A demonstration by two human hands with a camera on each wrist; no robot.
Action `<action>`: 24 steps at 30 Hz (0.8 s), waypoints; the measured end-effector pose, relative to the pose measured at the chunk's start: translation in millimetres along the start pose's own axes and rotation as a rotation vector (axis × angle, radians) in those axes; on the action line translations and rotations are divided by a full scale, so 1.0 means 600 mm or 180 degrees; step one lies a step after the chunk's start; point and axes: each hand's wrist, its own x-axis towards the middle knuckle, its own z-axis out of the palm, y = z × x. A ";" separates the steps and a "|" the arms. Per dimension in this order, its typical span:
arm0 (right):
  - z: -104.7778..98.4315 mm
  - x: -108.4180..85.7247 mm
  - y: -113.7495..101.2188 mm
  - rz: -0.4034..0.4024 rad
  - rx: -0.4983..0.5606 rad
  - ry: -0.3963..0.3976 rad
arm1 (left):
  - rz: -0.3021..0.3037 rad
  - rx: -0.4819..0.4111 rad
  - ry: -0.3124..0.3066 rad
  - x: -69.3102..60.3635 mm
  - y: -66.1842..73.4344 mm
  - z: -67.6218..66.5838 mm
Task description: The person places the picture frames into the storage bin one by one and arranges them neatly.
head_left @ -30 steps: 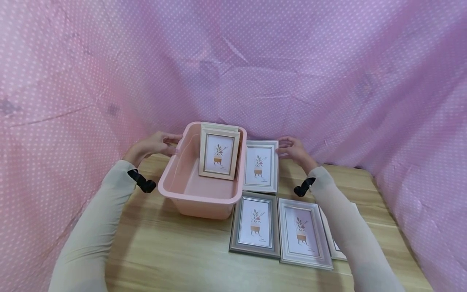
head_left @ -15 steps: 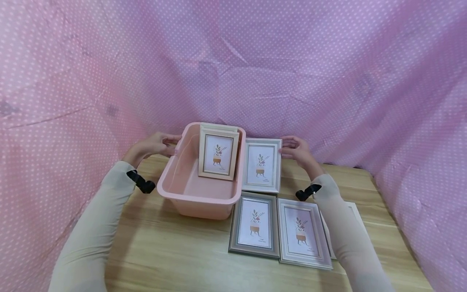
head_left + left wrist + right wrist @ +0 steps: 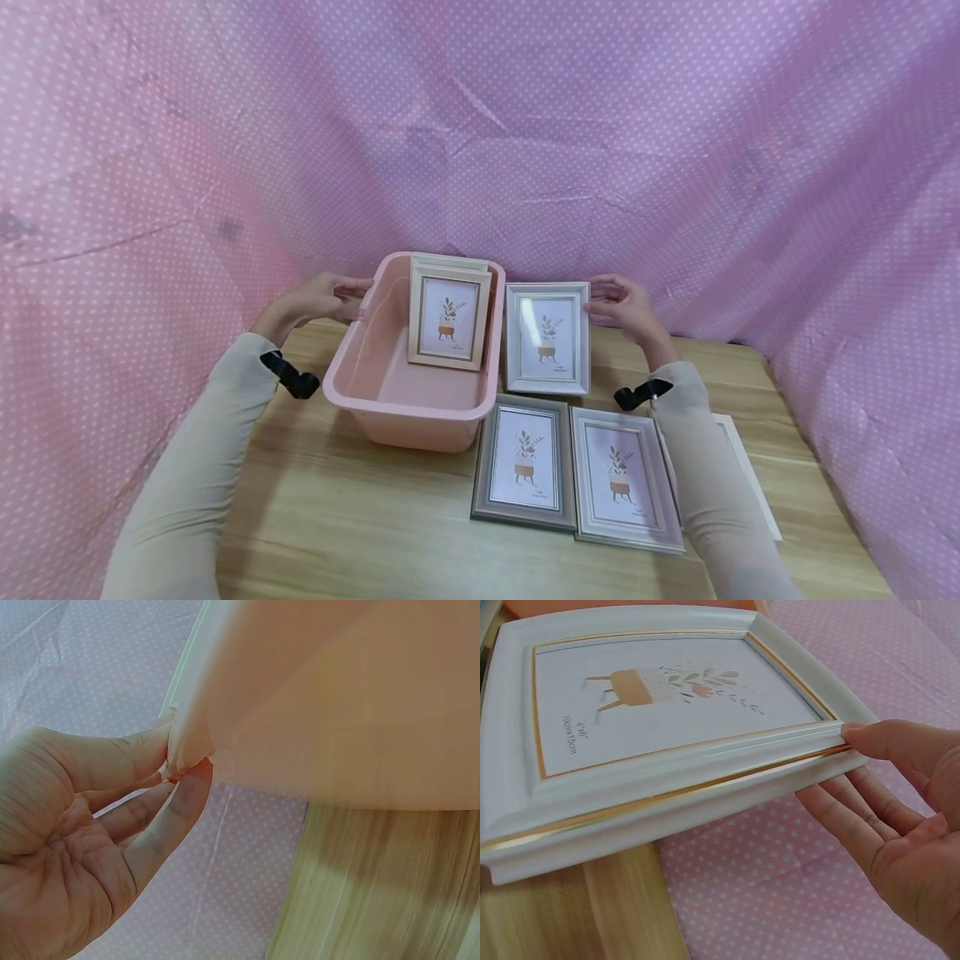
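Note:
My left hand pinches the left rim of a pink plastic basin; the left wrist view shows thumb and fingers on its edge. Inside the basin, on its right side, a cream picture frame leans in front of another pale frame. My right hand grips the right edge of a white picture frame with gold trim, thumb on the front and fingers beneath, as the right wrist view shows. That frame is tilted, just right of the basin, with a plant print facing up.
On the wooden table lie a grey-brown picture frame and a pale silver one, side by side. A white frame is partly hidden under my right forearm. Pink dotted cloth hangs behind and at both sides.
My right hand has moved right with the white frame, opening a small gap from the basin, and the frame has tilted. The left hand and basin have hardly moved.

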 end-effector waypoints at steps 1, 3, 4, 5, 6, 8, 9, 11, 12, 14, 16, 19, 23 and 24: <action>-0.003 -0.001 -0.001 -0.0020 0.0002 -0.0011 | 0.0001 0.0002 0.0003 0.000 0.000 0.000; -0.009 -0.004 -0.006 -0.0012 0.0044 -0.0037 | 0.0003 0.0002 0.0000 0.001 0.001 0.001; -0.013 -0.005 -0.007 0.0000 0.0076 -0.0057 | 0.0006 0.0004 -0.0003 0.001 0.001 0.001; -0.016 -0.007 -0.009 0.0008 0.0126 -0.0078 | 0.0009 0.0010 -0.0006 0.000 0.002 0.001; -0.019 -0.008 -0.011 0.0011 0.0128 -0.0085 | 0.0012 0.0012 -0.0007 0.000 0.002 0.001; -0.026 -0.010 -0.015 0.0007 0.0139 -0.0089 | 0.0026 0.0022 -0.0006 -0.002 0.004 0.001; -0.029 -0.011 -0.017 -0.0014 0.0151 -0.0087 | 0.0027 0.0020 -0.0005 -0.003 0.005 0.001; -0.037 -0.012 -0.019 -0.0077 0.0212 -0.0085 | 0.0039 0.0028 -0.0001 -0.004 0.005 0.001; -0.041 -0.013 -0.020 -0.0106 0.0260 -0.0087 | 0.0043 0.0032 0.0002 -0.004 0.005 0.000; -0.049 -0.017 -0.022 -0.0148 0.0431 -0.0130 | 0.0029 0.0036 0.0007 -0.003 0.004 0.001; -0.056 -0.020 -0.024 -0.0191 0.0582 -0.0190 | 0.0019 0.0062 0.0011 -0.003 0.004 0.001; -0.064 -0.023 -0.030 -0.0234 0.0750 -0.0277 | -0.0001 0.0064 0.0015 -0.001 0.002 0.002; -0.069 -0.022 -0.043 -0.0348 0.0858 -0.0340 | 0.0042 0.0046 0.0008 -0.002 0.002 0.001; -0.070 -0.022 -0.047 -0.0383 0.0879 -0.0360 | 0.0058 0.0040 0.0002 -0.002 0.003 0.001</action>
